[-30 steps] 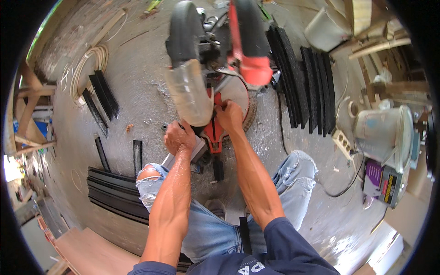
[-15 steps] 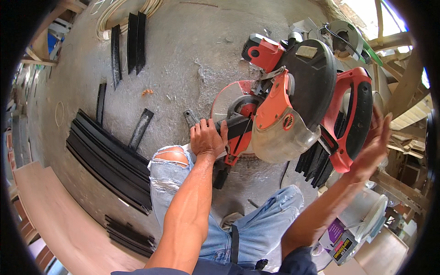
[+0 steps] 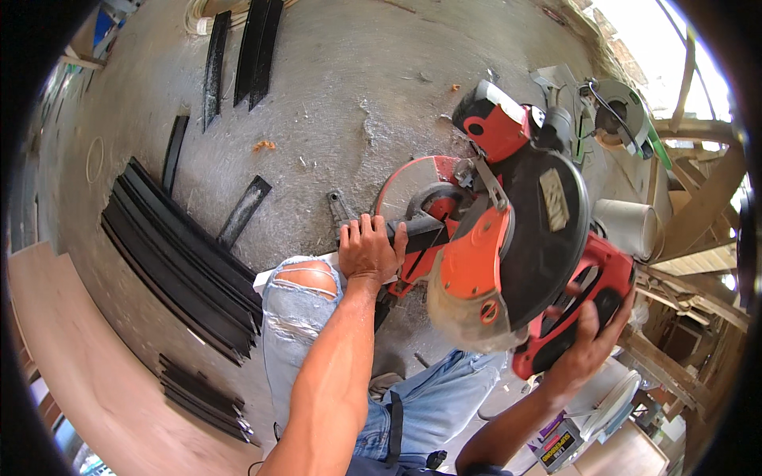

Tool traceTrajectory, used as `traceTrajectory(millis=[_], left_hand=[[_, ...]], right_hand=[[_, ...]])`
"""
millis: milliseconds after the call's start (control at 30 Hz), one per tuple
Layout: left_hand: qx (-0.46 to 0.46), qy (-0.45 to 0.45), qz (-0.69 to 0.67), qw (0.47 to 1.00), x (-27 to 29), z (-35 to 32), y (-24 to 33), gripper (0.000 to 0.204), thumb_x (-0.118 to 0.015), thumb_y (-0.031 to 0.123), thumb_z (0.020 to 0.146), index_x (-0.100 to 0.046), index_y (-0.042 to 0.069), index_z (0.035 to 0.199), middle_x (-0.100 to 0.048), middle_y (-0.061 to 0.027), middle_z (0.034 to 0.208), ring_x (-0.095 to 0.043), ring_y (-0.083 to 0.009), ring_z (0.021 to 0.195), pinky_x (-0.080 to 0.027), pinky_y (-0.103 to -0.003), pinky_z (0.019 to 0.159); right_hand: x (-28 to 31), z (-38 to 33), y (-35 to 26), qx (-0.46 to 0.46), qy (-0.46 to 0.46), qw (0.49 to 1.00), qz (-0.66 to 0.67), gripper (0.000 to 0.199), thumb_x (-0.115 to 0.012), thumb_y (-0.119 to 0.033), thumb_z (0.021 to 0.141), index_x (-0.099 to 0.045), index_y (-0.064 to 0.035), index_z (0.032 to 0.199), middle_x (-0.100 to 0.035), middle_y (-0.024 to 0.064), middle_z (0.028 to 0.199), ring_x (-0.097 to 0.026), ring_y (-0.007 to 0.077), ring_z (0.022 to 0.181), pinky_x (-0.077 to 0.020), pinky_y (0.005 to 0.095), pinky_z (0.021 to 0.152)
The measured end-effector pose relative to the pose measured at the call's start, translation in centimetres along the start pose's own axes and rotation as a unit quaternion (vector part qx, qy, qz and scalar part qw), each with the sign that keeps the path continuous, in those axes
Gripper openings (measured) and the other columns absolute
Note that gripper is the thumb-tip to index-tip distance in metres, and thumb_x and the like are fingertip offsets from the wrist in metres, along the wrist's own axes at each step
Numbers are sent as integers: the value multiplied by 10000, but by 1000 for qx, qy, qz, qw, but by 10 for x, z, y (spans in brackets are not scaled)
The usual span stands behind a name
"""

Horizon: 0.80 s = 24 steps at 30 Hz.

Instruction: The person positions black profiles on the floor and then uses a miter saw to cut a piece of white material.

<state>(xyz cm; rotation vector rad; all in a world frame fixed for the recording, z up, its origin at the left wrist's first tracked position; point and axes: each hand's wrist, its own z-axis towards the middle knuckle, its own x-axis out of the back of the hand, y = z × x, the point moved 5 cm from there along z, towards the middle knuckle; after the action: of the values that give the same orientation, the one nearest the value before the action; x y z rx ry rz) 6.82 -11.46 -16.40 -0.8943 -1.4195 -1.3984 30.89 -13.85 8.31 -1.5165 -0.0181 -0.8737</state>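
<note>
A red and black mitre saw [image 3: 516, 230] sits on the concrete floor in front of me, its head raised. My left hand [image 3: 369, 252] presses down on a black profile strip [image 3: 413, 232] lying across the saw's base, with a white piece under the strip by my knee. My right hand [image 3: 591, 349] grips the saw's red handle [image 3: 587, 305] at the lower right. The blade guard [image 3: 468, 309] hangs just right of the strip. My knees in torn jeans are below the saw.
A stack of long black strips [image 3: 178, 262] lies on the floor at left, with more strips [image 3: 202, 393] lower left and others [image 3: 246, 55] at the top. One short strip [image 3: 244, 210] lies loose. An angle grinder [image 3: 615, 107] and wooden frames are at right.
My right hand has come in from open air and closed on the saw handle. My left hand still holds the strip on the base. The view has shifted a little.
</note>
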Motion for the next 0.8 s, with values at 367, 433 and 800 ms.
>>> traceTrajectory(millis=[367,433,800], left_hand=[[23,4,-13,1000,-3,-1,-4,472,-510,486,932,-624,39,828,-597,-135,849,-592,-313,814,-450,-443,785],[20,10,-11,1000,-4,0,-2,479,-506,491,932,-629,40,827,-593,-126,847,-582,-298,815,-448,-437,787],[28,-12,-35,999,1,1,-1,460,-515,475,945,-612,37,843,-587,-146,857,-589,-323,821,-453,-441,794]], right_hand=[[-21,-79,36,-3,48,991,125,706,-515,-68,927,-196,-63,1556,-567,191,1249,-578,147,811,-536,280,713],[-22,-83,40,-7,48,990,134,710,-510,-61,915,-198,-63,1552,-567,189,1247,-575,148,810,-533,284,730],[-24,-95,54,-26,61,984,167,695,-539,-94,866,-246,-43,1494,-574,179,1208,-551,146,814,-505,301,774]])
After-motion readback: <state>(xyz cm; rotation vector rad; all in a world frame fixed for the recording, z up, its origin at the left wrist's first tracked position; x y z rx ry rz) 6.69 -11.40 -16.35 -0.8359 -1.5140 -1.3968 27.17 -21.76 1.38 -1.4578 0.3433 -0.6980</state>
